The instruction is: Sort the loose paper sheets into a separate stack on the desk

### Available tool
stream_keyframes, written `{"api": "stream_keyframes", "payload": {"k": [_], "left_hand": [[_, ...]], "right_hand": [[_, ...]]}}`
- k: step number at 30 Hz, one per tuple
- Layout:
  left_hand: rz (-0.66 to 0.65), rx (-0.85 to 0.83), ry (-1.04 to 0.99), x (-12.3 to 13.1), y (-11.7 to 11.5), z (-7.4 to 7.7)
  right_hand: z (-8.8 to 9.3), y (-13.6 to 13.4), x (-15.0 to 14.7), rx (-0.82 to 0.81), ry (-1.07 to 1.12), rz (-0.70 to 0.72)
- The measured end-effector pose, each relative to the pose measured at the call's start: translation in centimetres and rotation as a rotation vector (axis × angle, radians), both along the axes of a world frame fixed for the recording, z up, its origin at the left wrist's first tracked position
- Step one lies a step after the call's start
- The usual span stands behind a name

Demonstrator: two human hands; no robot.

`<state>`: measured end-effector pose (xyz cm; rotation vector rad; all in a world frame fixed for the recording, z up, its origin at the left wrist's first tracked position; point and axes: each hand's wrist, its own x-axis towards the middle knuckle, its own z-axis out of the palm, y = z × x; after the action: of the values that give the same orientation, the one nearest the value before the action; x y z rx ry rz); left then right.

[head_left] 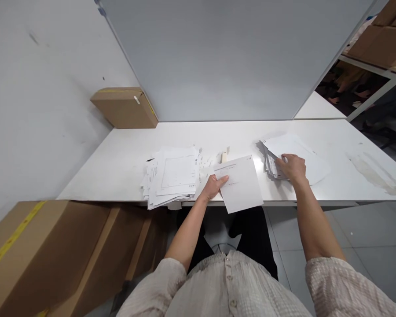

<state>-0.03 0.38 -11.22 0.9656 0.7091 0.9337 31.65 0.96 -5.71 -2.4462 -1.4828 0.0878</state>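
Note:
My left hand pinches the left edge of a single printed sheet that lies on the white table and juts past its front edge. My right hand rests palm down, fingers curled, on a fanned stack of papers at the right. A messy pile of printed sheets sits left of my left hand, overhanging the table edge. Small paper scraps and a tiny beige item lie between the piles.
A cardboard box stands at the table's back left corner against a grey partition. Large cardboard boxes sit on the floor at my left. Shelving with boxes stands at the far right. A smudge marks the table's right side.

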Motion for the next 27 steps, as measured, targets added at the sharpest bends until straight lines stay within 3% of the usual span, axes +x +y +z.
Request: {"api": "stream_keyframes", "payload": {"k": [16,19,22,25,27], "left_hand": [[-0.019,-0.071,-0.043,0.0,0.0,0.7],[-0.015,-0.08,-0.065,0.1,0.0,0.5],[-0.02,-0.102,-0.069,0.2,0.0,0.5],[-0.026,-0.125,-0.056,0.2,0.0,0.8],[-0.03,-0.13,-0.063,0.1,-0.1,1.1]], "right_hand": [[0.4,0.4,-0.6,-0.045,0.028,-0.068],[2.0,-0.5,-1.8,0.14,-0.146,-0.034],[5.4,-3.3,-3.8,0.42,-0.217,0.066],[8.9,-7.1,-5.9,0.691,0.063,0.143],[9.8,-8.7,-7.0,0.82,0.362,0.19]]}}
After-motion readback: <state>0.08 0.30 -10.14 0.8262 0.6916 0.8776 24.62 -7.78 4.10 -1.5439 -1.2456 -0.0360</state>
